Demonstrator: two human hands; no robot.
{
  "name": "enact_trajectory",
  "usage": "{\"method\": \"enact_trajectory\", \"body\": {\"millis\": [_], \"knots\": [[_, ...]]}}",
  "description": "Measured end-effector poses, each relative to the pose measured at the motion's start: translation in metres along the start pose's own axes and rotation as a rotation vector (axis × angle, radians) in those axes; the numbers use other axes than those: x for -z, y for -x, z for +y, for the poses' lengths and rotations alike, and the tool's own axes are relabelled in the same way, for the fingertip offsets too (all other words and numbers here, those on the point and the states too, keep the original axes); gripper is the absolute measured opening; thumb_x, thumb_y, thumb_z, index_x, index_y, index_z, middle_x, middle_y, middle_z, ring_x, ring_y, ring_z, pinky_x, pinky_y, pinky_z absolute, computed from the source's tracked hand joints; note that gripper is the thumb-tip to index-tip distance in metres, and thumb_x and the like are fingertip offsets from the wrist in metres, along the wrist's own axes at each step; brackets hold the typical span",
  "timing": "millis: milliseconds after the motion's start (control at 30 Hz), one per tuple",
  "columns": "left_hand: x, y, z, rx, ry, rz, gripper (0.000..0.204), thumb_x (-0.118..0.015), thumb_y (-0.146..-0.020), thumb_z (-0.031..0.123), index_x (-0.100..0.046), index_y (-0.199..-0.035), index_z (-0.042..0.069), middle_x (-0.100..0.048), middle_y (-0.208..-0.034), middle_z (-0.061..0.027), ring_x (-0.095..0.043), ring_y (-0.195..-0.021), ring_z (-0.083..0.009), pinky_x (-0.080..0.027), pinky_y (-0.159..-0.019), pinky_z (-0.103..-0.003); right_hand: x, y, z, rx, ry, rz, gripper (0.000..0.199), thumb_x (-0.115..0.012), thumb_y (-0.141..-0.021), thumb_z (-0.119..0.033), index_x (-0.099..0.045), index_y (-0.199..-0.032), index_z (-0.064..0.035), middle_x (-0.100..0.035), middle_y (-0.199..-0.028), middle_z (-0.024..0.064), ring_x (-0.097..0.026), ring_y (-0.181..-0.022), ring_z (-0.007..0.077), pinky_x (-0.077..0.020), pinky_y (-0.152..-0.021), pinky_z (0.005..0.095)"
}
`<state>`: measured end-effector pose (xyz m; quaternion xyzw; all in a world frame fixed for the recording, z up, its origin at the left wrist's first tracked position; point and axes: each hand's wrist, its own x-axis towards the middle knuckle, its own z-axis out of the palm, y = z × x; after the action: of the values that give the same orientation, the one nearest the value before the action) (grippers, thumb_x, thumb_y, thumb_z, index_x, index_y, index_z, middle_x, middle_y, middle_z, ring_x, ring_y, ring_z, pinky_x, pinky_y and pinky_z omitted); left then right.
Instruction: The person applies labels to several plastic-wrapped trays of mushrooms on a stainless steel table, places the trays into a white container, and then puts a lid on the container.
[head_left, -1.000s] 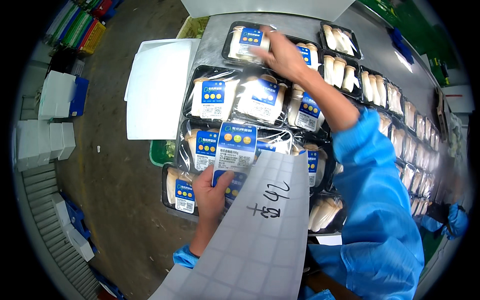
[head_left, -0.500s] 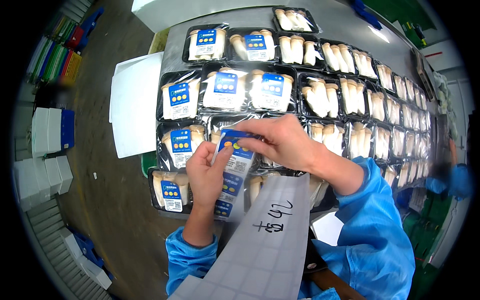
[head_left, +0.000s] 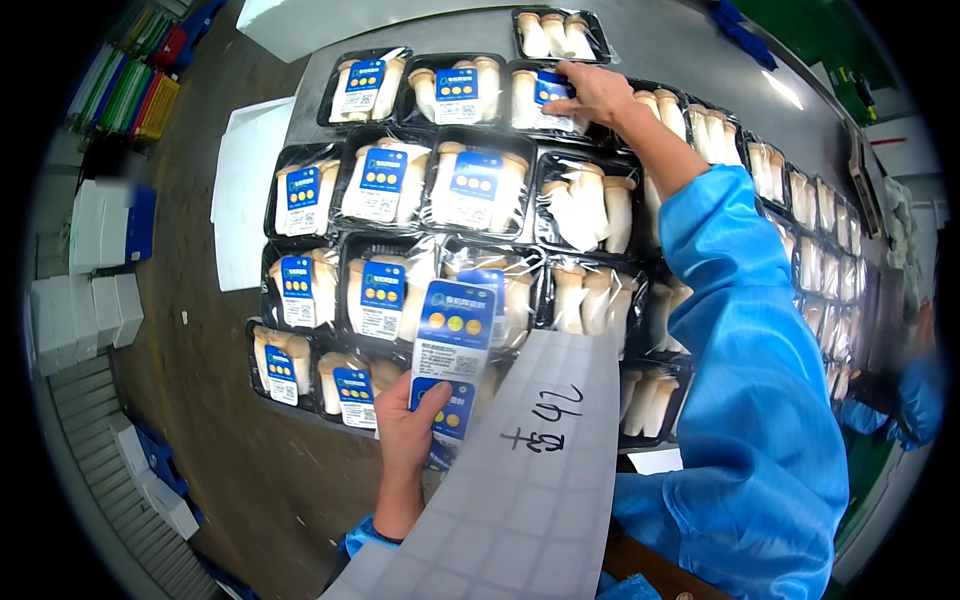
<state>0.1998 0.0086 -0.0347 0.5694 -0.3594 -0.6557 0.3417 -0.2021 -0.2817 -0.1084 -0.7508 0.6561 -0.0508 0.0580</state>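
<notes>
left hand (head_left: 405,425) pinching blue label strip (head_left: 450,350) | right hand (head_left: 592,90) pressing label (head_left: 553,92) onto far mushroom tray (head_left: 545,95) | near trays labelled, right-side trays (head_left: 590,205) bare

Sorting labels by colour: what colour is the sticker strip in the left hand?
Blue and white, with yellow dots, on the sticker strip in the left hand; head view.

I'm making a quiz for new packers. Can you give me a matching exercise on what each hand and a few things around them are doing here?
1. left hand
2. right hand
3. backing sheet
4. white boxes

a. stacked on the floor
b. holding blue labels
c. pressing a label on a far tray
d. peeled bare, with handwriting

Pairs: 1-b, 2-c, 3-d, 4-a
</notes>
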Motion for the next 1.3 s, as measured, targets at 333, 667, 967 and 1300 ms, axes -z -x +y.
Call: {"method": "enact_trajectory", "body": {"millis": [333,667,967,1300], "knots": [[-0.043,0.032,-0.025,-0.125,-0.02,0.042,0.023,-0.068,-0.084,0.002,-0.07,-0.106,-0.004,-0.072,-0.092,-0.0063,-0.063,-0.08,-0.0099,-0.05,-0.072,-0.025,0.027,0.129,-0.104,-0.089,-1.046,-0.63,0.059,-0.053,-0.097,-0.049,-0.05,-0.138,-0.0059,-0.066,-0.107,0.0147,-0.065,-0.088,0.0164,-0.0544,-0.08,0.0294],[-0.038,0.09,-0.043,-0.558,-0.34,-0.03,0.033,-0.069,-0.082,0.005,-0.063,-0.114,0.0,-0.064,-0.106,-0.0084,-0.058,-0.094,-0.0137,-0.046,-0.082,-0.028,0.093,0.32,-0.218,0.359,-1.154,-0.25,0.018,-0.072,-0.085,-0.004,-0.067,-0.102,-0.0027,-0.068,-0.085,0.0051,-0.065,-0.076,0.0119,-0.052,-0.066,0.0257],[-0.018,0.19,-0.114,-0.061,-0.278,-0.005,0.021,-0.074,-0.083,0.014,-0.072,-0.095,-0.003,-0.069,-0.074,-0.0019,-0.056,-0.07,-0.0037,-0.048,-0.063,-0.024,0.061,0.403,-0.232,0.325,-0.799,-0.167,0.016,-0.07,-0.087,-0.025,-0.068,-0.09,-0.0087,-0.066,-0.073,0.0126,-0.066,-0.065,0.0301,-0.0528,-0.059,0.0356],[-0.003,0.293,-0.167,0.081,-0.143,0.048,0.022,-0.072,-0.084,0.012,-0.073,-0.101,-0.002,-0.074,-0.083,-0.0079,-0.065,-0.073,-0.0079,-0.052,-0.067,-0.025,-0.012,0.391,-0.204,0.202,-0.249,-0.059,0.05,-0.076,-0.078,-0.044,-0.058,-0.109,-0.0087,-0.065,-0.09,0.0127,-0.066,-0.078,0.0337,-0.0518,-0.067,0.0417]]}}
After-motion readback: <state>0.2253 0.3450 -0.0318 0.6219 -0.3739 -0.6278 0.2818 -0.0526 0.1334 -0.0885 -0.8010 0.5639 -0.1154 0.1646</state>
